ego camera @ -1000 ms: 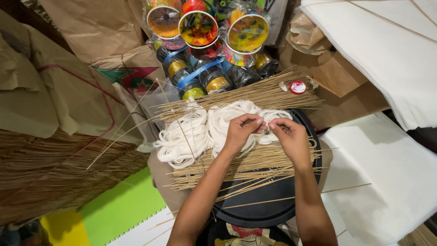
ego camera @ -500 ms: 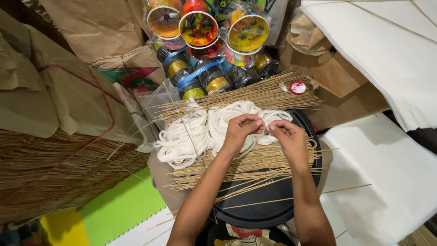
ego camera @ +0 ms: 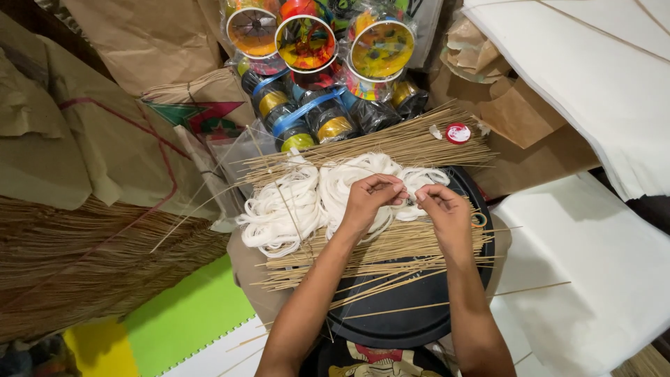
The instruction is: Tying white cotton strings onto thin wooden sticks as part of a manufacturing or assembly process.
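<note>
A bit of white string is being pinched between the two hands, right where their fingertips are meeting. The fingers of the left hand are being squeezed together on it, and the fingers of the right hand are being squeezed together on it too. What is being done to the string cannot be told, because it is too small to see.

The string is being held just above a big heap of white string, and the left hand is being rested on that heap. Under the heap, thin sticks are being kept in a flat bunch, spread across a round black tray. The tray is being held up on the person's lap.

Behind the heap, a second bunch of sticks is being kept, with a small red cap lying at its far end. Further back, colourful spools are being stored in a pile. White paper sheets are being kept on the right, and brown paper is being piled on the left.
</note>
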